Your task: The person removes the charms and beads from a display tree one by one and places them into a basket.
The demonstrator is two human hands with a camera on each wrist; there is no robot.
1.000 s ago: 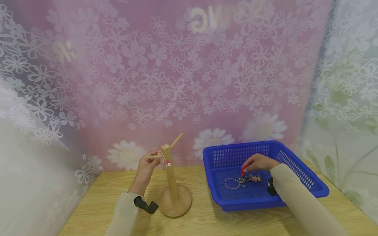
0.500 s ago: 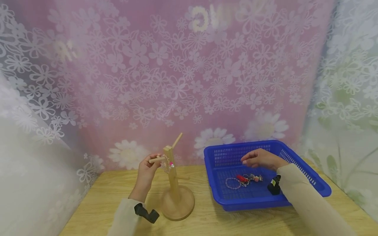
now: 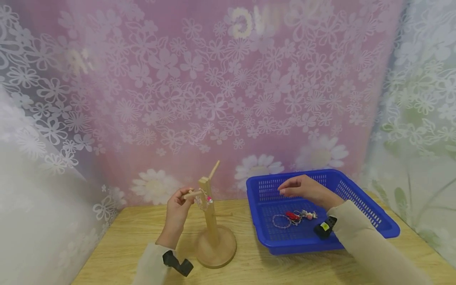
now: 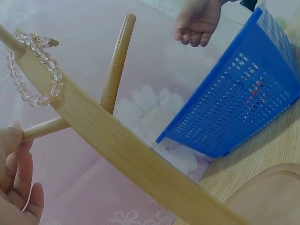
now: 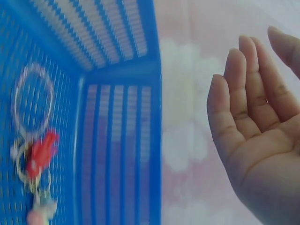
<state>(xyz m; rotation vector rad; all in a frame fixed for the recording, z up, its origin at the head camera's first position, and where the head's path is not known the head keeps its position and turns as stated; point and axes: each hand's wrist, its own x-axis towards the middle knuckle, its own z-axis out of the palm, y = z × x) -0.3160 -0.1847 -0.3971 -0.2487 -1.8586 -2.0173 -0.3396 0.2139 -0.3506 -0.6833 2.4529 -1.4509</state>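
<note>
My left hand (image 3: 174, 213) pinches the end of one peg (image 4: 47, 127) of a wooden stand with a round base (image 3: 215, 253). A clear pinkish bead bracelet (image 4: 35, 101) with a bright pink charm (image 3: 209, 199) hangs at the top of the stand. My right hand (image 3: 308, 190) is raised over the blue basket (image 3: 303, 248). Its fingers are relaxed and hold nothing, as the right wrist view shows. Inside the basket lie a pink beaded bracelet (image 3: 273, 223), a red piece (image 5: 42, 154) and a keychain-like trinket with a pink charm (image 3: 309, 215).
The stand and basket share a wood-grain table (image 3: 117, 253), with the basket on the right. Other pegs, such as the upper peg (image 3: 214, 170) and the lower peg (image 3: 224, 214), jut from the post. A floral curtain (image 3: 213, 99) hangs close behind.
My right hand has let go of the red piece, which now lies among the trinkets, and has risen and moved left. The stand has turned and shifted slightly right, with my left hand on its peg.
</note>
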